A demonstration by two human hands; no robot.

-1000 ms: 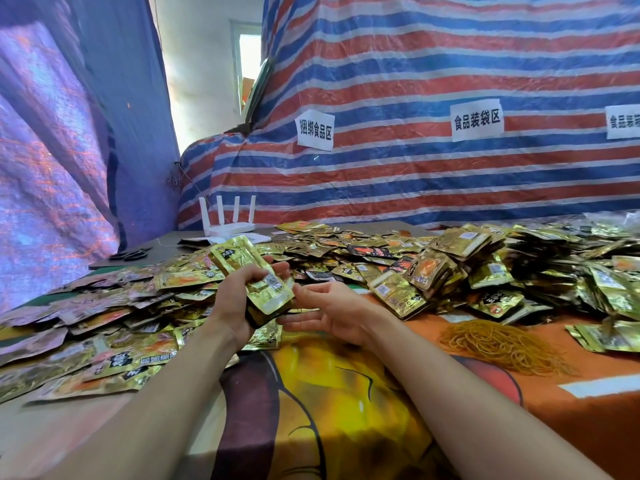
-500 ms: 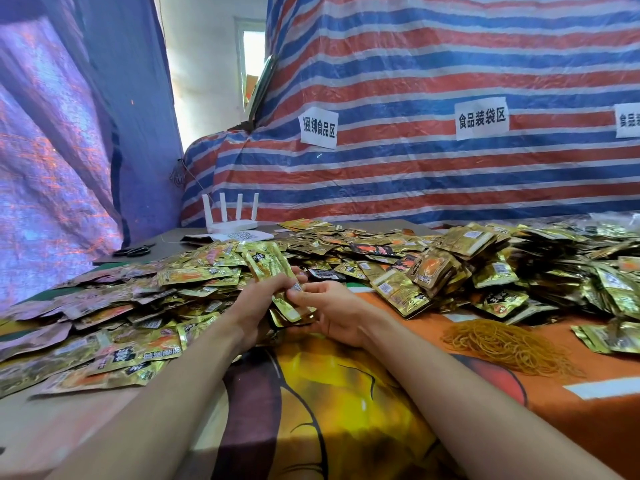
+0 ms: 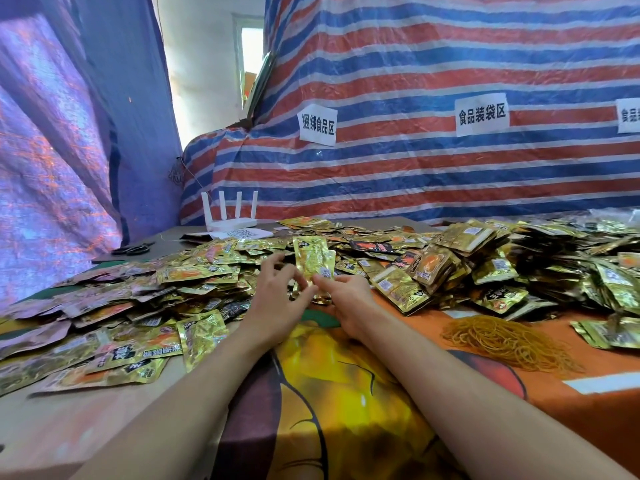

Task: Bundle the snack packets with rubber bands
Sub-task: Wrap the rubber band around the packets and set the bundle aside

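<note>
A small stack of gold snack packets (image 3: 313, 259) stands upright at the middle of the table. My right hand (image 3: 344, 301) grips its lower end, thumb on the front face. My left hand (image 3: 277, 299) is close on the stack's left with fingers spread, and its fingertips touch the lower left edge. A heap of tan rubber bands (image 3: 509, 339) lies on the cloth to the right of my right forearm. Whether a band is on the stack cannot be seen.
Loose gold packets (image 3: 138, 306) cover the table's left and back. Stacked packets (image 3: 433, 265) pile up at the right. A white router (image 3: 230, 216) and black scissors (image 3: 133, 249) sit at the far left. An orange and yellow printed cloth (image 3: 346, 393) lies under my forearms.
The stack passed from my left hand's grip into my right hand and now stands upright, farther from me. My left fingers have spread open beside it.
</note>
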